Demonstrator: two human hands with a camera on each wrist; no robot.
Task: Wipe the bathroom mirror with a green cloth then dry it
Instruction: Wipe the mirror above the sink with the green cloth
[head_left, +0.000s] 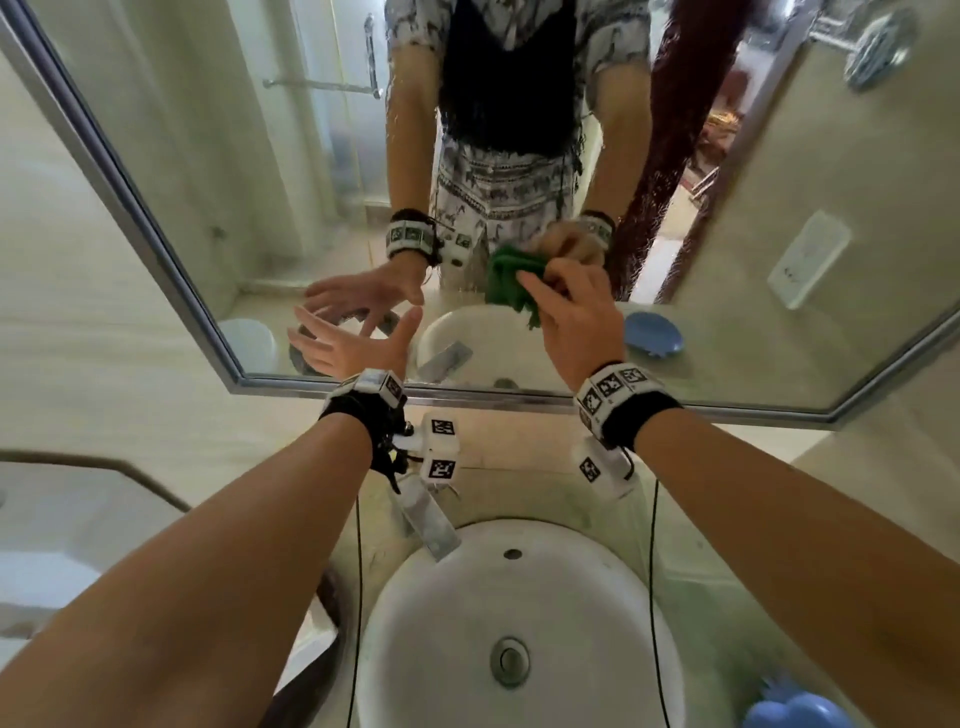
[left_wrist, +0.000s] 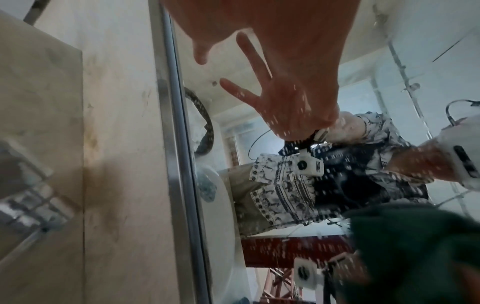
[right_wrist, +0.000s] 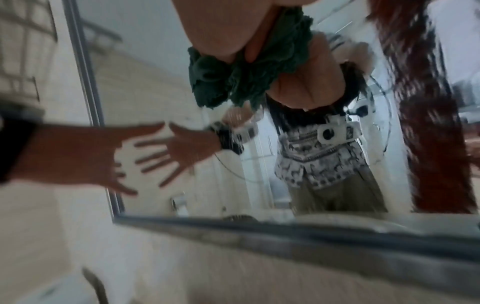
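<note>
The wall mirror (head_left: 291, 156) with a metal frame hangs above the sink; water droplets speckle its middle. My right hand (head_left: 571, 317) grips a bunched green cloth (head_left: 511, 291) and holds it against the lower glass, just above the bottom frame. In the right wrist view the green cloth (right_wrist: 233, 76) bulges out under my right hand (right_wrist: 228, 35). My left hand (head_left: 348, 343) is spread with straight fingers at the glass, left of the cloth and near the lower left corner; whether it touches I cannot tell. The left wrist view shows my left hand (left_wrist: 259, 30) from below and the cloth (left_wrist: 415, 246) at the lower right.
A white round sink (head_left: 519, 623) with a chrome tap (head_left: 428, 519) sits directly below my arms. A blue object (head_left: 795, 709) lies on the counter at the lower right. A toilet (head_left: 62, 545) stands to the left. The mirror's bottom frame (right_wrist: 285, 230) runs just below both hands.
</note>
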